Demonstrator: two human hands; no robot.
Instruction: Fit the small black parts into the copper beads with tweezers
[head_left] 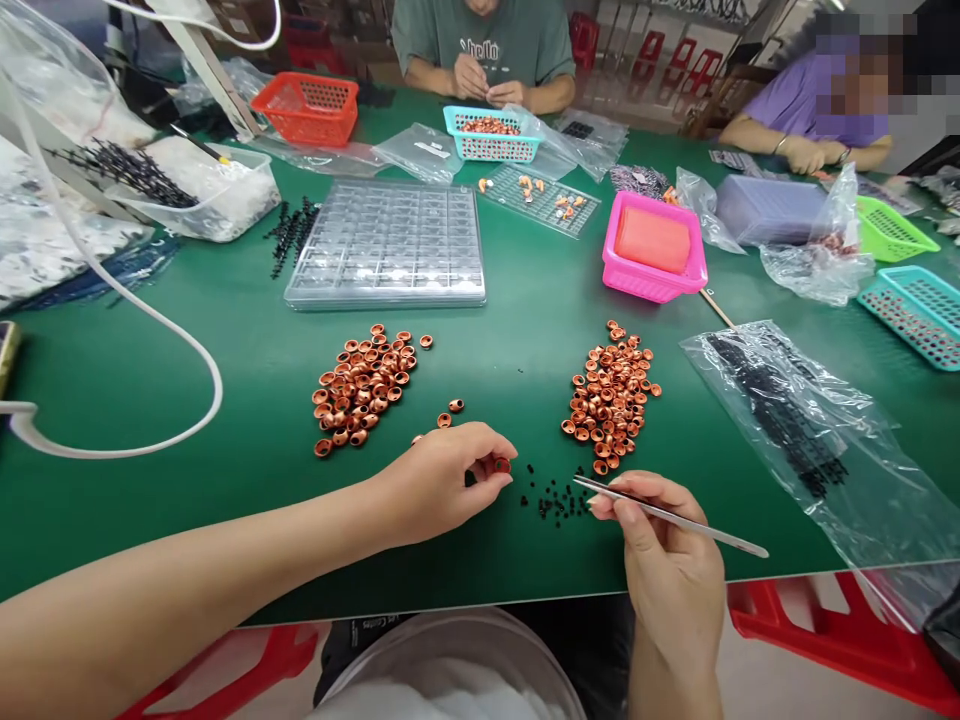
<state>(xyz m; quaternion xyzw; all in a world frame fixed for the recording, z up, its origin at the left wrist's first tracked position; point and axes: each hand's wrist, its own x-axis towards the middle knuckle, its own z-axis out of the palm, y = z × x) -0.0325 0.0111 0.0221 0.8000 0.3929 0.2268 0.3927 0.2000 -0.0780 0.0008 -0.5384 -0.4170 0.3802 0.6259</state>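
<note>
My left hand (pixel 442 478) pinches a small copper-coloured cup (pixel 502 465) between thumb and fingertips, low over the green table. In my right hand (pixel 671 555) is a pair of metal tweezers (pixel 675 518), tips pointing left over scattered tiny black pieces (pixel 555 500). Whether the tips hold anything is too small to tell. A pile of copper cups (pixel 611 395) lies beyond my right hand. Another pile (pixel 364 385) sits farther left, and a few loose cups (pixel 456 406) lie just behind my left hand.
Clear plastic trays (pixel 394 245) lie behind the left pile. A pink basket (pixel 652 250) stands at centre right. Black parts fill a plastic bag (pixel 780 410) at the right. A white cable (pixel 202 370) loops at the left. Two people sit across the table, one near a blue basket (pixel 491 148).
</note>
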